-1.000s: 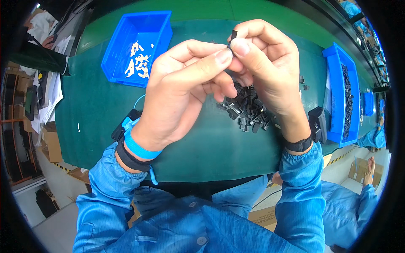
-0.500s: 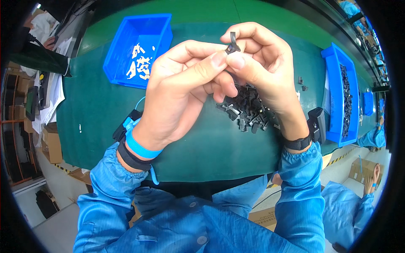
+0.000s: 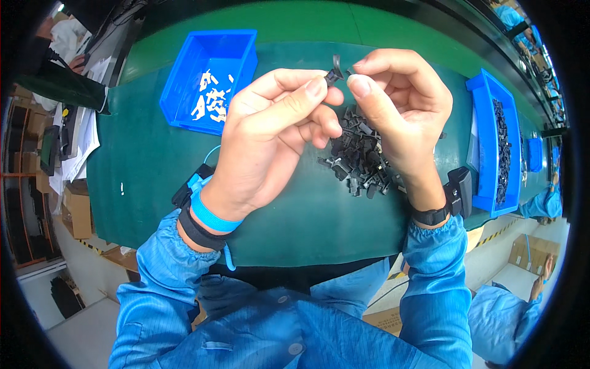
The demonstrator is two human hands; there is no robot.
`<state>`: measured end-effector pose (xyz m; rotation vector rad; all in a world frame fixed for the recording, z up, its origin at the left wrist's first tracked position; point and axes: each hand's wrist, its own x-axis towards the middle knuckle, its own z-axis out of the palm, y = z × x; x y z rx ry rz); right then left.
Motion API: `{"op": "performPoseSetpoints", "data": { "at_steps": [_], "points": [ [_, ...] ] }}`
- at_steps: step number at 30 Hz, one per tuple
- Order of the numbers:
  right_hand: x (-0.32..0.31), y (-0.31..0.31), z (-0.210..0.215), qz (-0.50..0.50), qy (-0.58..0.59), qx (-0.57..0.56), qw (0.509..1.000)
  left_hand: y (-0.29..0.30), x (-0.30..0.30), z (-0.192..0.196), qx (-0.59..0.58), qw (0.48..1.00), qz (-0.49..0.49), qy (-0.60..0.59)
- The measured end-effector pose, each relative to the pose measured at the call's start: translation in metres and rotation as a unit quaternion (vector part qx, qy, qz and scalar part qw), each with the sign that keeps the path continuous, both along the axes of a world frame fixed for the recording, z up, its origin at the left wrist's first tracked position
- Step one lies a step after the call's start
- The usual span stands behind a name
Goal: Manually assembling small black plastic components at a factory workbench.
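On my table (image 3: 307, 237), beyond and left of the pile (image 3: 362, 160), one bin (image 3: 176, 80) holds pieces (image 3: 216, 101); right of the pile, a second bin (image 3: 484, 126) holds parts (image 3: 503, 150).

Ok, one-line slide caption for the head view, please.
Left hand pinches a small black part, right hand close beside it, over a green tabletop with a pile of black parts.

Tabletop (image 3: 141, 166): dark green. Left bin (image 3: 224, 48): solid blue; pieces (image 3: 216, 101) inside: cream-white. Right bin (image 3: 484, 147): solid blue; contents (image 3: 502, 147): black. Pile (image 3: 362, 154): black with grey highlights. Held part (image 3: 334, 76): black. Sleeves (image 3: 163, 264): blue with fine darker lines. Left wristband (image 3: 212, 215): bright light blue; adjacent band (image 3: 198, 234): black. Right strap (image 3: 430, 216): black. Coiled cord (image 3: 228, 257): light blue. Tape (image 3: 493, 232): alternating yellow and black diagonal stripes. Left carton (image 3: 77, 212): plain brown.
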<state>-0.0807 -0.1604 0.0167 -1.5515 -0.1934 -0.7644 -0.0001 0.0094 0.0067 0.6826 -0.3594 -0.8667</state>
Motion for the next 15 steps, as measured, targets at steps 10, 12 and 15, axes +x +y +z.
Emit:
{"op": "performPoseSetpoints", "data": {
  "at_steps": [10,12,15],
  "points": [
    [0.0052,-0.001,-0.0083,-0.016,-0.008,-0.063,0.998,-0.0012,0.0028,-0.0006,0.004,0.996,0.045,-0.072],
    [0.0048,-0.0014,-0.0095,-0.006,-0.008,-0.055,0.998,-0.0016,0.0015,-0.001,0.001,0.996,0.052,-0.07],
    [0.0029,-0.0011,-0.0082,-0.01,-0.002,-0.072,0.997,-0.0016,-0.0032,0.0051,0.041,0.991,0.08,-0.096]
  ]
}}
